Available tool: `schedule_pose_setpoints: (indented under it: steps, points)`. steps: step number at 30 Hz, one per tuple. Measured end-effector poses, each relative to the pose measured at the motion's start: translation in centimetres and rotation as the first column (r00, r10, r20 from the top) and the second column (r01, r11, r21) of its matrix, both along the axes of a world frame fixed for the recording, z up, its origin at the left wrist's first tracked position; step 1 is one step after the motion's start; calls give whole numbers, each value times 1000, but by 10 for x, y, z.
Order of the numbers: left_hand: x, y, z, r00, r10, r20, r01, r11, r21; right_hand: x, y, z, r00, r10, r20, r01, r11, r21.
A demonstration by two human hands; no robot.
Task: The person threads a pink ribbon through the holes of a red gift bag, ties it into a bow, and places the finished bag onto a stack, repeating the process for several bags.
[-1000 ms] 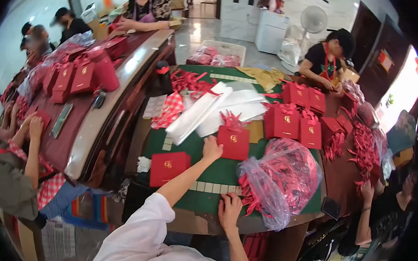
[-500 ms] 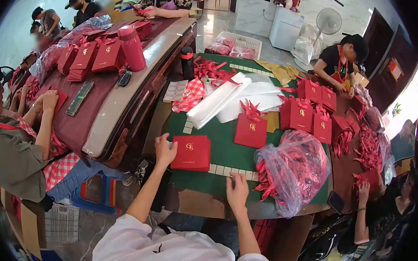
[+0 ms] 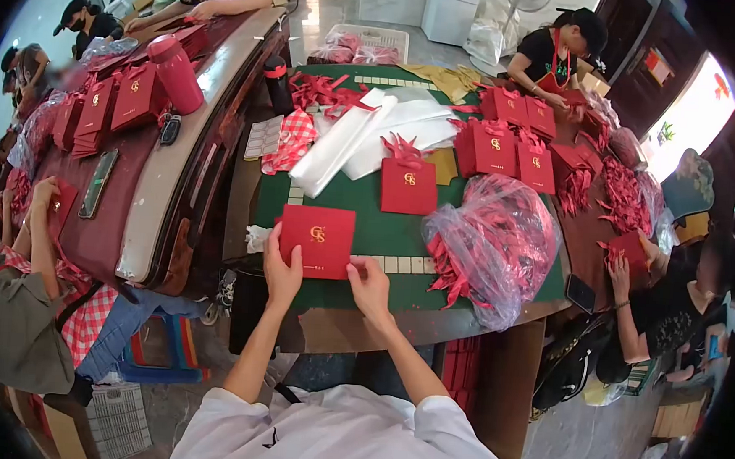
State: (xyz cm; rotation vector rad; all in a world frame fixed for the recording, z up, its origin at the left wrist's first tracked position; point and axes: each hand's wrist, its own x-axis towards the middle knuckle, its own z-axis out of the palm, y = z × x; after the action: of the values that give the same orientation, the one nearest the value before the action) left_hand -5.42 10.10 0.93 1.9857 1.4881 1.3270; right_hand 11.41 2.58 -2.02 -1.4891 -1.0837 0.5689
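Note:
A flat red bag with a gold logo [image 3: 317, 242] is held between my two hands over the green mat [image 3: 296, 292]. My left hand [image 3: 283, 268] grips its left edge, thumb on the front. At its lower right edge, my right hand [image 3: 369, 285] pinches the corner. Beyond my right hand, a red bag with ribbons [image 3: 409, 187] lies on the mat. A clear plastic bag full of red ribbons [image 3: 497, 250] sits to the right. White plastic sheets [image 3: 373, 141] lie farther back.
Stacks of red bags [image 3: 494, 149] stand at the back right. A black bottle [image 3: 278, 85] and checked cloth [image 3: 291, 141] are at the back left. A phone [image 3: 581, 293] lies near the right edge. Co-workers handle red bags on both sides.
My left hand came back from beside the ribboned bag to the flat red bag and took its left edge. My right hand moved from the mat's front to its right corner.

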Motion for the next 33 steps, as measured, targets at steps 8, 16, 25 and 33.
schedule_pose_setpoints:
  steps: [8, 16, 25, 33]
  points:
    - [43, -90, -12, 900, -199, 389, 284, 943, -176, 65, -93, 11, 983, -35, 182, 54, 994, -98]
    - [63, -123, -65, 883, -153, 444, 353, 840, -412, 127, -100, 10, 732, -82, 676, 247, 957, -152]
    - [49, -116, -36, 934, -357, -12, 310, 826, -470, 132, -95, 2, 753, -105, 650, 277, 946, -168]
    - [63, -111, -16, 898, -410, -160, 355, 890, -286, 126, -91, 3, 719, -137, 682, 294, 948, -120]
